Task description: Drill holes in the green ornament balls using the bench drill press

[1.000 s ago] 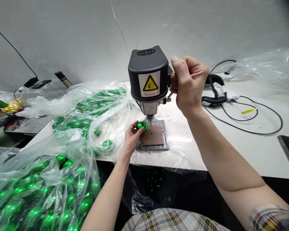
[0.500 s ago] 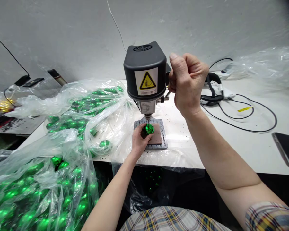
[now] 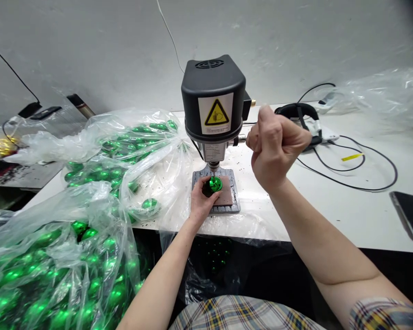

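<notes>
A black bench drill press (image 3: 214,101) with a yellow warning label stands on the white table. Under its chuck, my left hand (image 3: 203,198) grips a shiny green ball (image 3: 215,184) between thumb and fingers. The ball rests over a brown square board (image 3: 227,195) on the drill's grey base plate (image 3: 236,201). The thin drill bit reaches down to the top of the ball; whether it has gone in I cannot tell. To the right of the drill head, my right hand (image 3: 277,149) is closed in a fist round the feed lever, which the fingers mostly hide.
Clear plastic bags of green balls (image 3: 55,270) fill the left side, and another bag (image 3: 134,142) lies behind. A black headset (image 3: 301,119) with a looped cable (image 3: 394,169) and a phone (image 3: 411,215) are on the right. Dark shavings dot the table.
My right hand has come down with the lever, and the drill bit has lowered toward the ball. My left hand keeps its hold in about the same place. The view has shifted slightly.
</notes>
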`<action>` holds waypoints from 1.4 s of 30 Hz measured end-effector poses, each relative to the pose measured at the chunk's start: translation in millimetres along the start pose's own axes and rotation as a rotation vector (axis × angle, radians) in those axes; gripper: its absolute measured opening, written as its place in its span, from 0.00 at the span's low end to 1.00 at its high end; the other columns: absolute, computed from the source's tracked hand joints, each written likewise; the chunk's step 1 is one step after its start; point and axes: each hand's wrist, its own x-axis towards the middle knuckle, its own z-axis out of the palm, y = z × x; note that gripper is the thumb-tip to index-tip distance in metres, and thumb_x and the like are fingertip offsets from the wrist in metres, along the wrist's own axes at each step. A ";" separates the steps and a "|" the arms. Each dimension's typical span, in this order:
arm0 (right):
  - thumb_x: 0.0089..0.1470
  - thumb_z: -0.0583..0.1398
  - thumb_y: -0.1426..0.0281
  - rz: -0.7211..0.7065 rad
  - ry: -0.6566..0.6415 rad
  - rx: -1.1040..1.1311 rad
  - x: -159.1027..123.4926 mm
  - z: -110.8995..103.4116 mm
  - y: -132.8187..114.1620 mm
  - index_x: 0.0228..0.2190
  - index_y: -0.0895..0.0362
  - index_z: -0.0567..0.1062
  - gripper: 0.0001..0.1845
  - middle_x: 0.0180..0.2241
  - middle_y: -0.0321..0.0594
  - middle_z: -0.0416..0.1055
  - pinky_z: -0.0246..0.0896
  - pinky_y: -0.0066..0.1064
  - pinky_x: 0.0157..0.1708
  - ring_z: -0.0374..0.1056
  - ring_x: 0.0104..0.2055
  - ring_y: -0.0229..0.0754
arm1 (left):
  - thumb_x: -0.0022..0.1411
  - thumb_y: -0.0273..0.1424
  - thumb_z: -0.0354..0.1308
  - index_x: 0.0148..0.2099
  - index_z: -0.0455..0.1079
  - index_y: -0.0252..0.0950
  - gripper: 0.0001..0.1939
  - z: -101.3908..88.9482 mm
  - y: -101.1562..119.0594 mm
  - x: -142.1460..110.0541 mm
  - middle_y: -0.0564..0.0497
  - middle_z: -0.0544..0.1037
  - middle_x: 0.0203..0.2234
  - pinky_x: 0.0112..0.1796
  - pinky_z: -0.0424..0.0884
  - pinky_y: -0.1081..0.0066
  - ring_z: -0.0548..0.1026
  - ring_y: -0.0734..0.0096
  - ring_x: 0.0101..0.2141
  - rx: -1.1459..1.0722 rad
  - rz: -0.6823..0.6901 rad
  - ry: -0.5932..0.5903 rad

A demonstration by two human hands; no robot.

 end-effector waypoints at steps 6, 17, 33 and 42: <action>0.60 0.59 0.67 -0.132 -0.007 0.075 -17.2 -7.5 5.9 0.13 0.57 0.50 0.30 0.14 0.31 0.44 0.41 0.33 0.18 0.47 0.15 0.31 | 0.50 0.34 0.72 0.51 0.69 0.40 0.27 -0.5 4.6 -1.3 0.47 0.77 0.45 0.50 0.71 0.59 0.76 0.58 0.46 0.070 0.047 0.039; 0.52 0.58 0.78 -0.378 -0.183 0.117 -30.1 -25.9 24.8 0.15 0.57 0.47 0.25 0.15 0.31 0.49 0.44 0.30 0.17 0.46 0.16 0.30 | 0.48 0.33 0.73 0.49 0.70 0.40 0.26 0.6 5.0 -1.1 0.48 0.78 0.43 0.51 0.70 0.59 0.76 0.59 0.45 0.011 0.034 0.049; 0.59 0.59 0.66 -0.026 -0.024 0.071 13.5 0.4 5.9 0.13 0.55 0.54 0.27 0.12 0.28 0.49 0.40 0.29 0.14 0.48 0.14 0.30 | 0.48 0.34 0.73 0.49 0.69 0.38 0.27 5.1 10.0 -5.9 0.46 0.76 0.42 0.49 0.72 0.58 0.76 0.59 0.44 0.024 0.027 0.134; 0.57 0.63 0.63 0.211 -0.071 0.133 48.5 13.2 10.5 0.15 0.54 0.56 0.27 0.14 0.28 0.52 0.40 0.25 0.10 0.47 0.13 0.26 | 0.61 0.29 0.62 0.58 0.67 0.41 0.22 -28.5 6.8 -143.3 0.37 0.76 0.50 0.44 0.77 0.56 0.77 0.54 0.46 0.716 0.696 -0.253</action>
